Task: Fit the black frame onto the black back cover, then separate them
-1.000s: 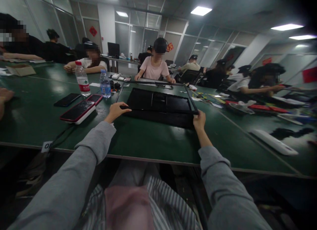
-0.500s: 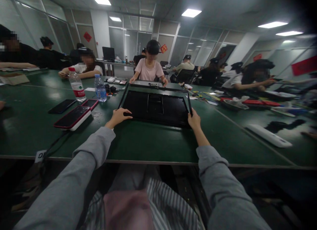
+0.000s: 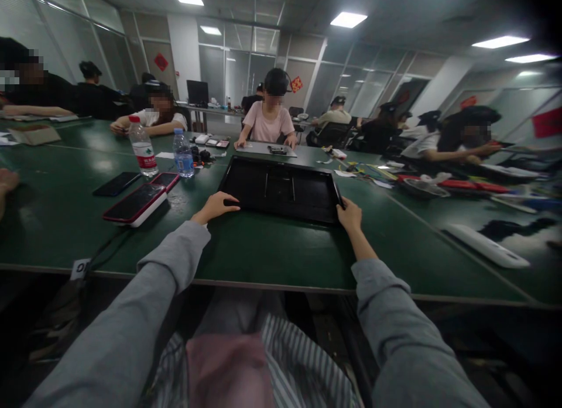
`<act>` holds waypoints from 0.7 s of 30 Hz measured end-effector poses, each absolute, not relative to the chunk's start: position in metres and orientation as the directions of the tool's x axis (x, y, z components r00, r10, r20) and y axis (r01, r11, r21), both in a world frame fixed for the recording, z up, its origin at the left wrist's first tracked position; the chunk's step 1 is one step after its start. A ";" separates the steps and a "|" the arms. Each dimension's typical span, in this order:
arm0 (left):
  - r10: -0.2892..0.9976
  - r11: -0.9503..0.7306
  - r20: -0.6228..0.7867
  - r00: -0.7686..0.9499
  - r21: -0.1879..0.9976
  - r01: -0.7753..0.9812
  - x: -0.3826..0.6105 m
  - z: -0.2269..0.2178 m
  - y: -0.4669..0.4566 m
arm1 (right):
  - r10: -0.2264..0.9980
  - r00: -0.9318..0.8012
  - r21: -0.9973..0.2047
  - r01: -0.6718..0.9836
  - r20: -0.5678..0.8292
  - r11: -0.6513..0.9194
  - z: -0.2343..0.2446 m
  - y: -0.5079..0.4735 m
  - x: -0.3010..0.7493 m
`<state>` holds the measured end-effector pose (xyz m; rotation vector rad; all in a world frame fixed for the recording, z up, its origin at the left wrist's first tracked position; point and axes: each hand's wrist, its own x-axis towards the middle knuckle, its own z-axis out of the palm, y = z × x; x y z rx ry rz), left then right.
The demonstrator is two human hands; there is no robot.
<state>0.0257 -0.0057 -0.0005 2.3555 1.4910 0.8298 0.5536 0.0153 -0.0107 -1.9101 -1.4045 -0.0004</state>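
Observation:
A shallow black rectangular frame (image 3: 281, 191) with a raised rim lies flat on the green table in front of me. Two thin parallel ridges run across its inner panel. At the near left corner, my left hand (image 3: 216, 208) has its thumb and fingers around the edge. My right hand (image 3: 350, 213) is closed on the right edge near the front corner, fingertips partly hidden by the rim.
Left of the frame are a blue-labelled water bottle (image 3: 183, 155), a red-capped bottle (image 3: 143, 147), a dark phone (image 3: 117, 184) and a red-edged phone (image 3: 134, 203) on a white block. A white bar (image 3: 487, 246) lies right. A person in pink (image 3: 270, 121) sits opposite.
The raised black rim has come down around the panel, so the two now sit together. Both my hands have stayed at the edges. The view has shifted slightly.

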 end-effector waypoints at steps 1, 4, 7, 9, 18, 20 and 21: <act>0.886 -0.455 0.328 0.328 0.482 0.749 0.025 0.000 -0.006 | 0.816 0.397 -0.563 0.819 0.420 -0.109 -0.011 0.016 0.554; 0.918 -0.393 0.262 0.298 0.506 0.767 0.023 0.007 -0.006 | 0.814 0.394 -0.559 0.822 0.426 -0.106 -0.013 0.019 0.555; 0.971 -0.237 0.143 0.190 0.514 0.824 0.017 0.021 -0.009 | 0.824 0.373 -0.565 0.821 0.427 -0.079 -0.014 0.020 0.554; 0.982 -0.188 0.087 0.167 0.505 0.842 0.013 0.029 -0.012 | 0.831 0.337 -0.580 0.814 0.443 -0.021 -0.015 0.022 0.554; 0.870 -0.167 0.475 -0.128 0.531 0.831 0.006 0.016 -0.004 | 0.849 0.288 -0.656 0.749 0.444 0.090 -0.020 0.028 0.559; 0.892 -0.076 0.403 -0.204 0.579 0.812 0.005 0.006 0.002 | 0.849 0.295 -0.658 0.749 0.438 0.080 -0.020 0.027 0.556; 0.914 -0.049 0.351 -0.206 0.597 0.801 0.004 0.003 0.004 | 0.850 0.298 -0.660 0.747 0.434 0.075 -0.019 0.027 0.554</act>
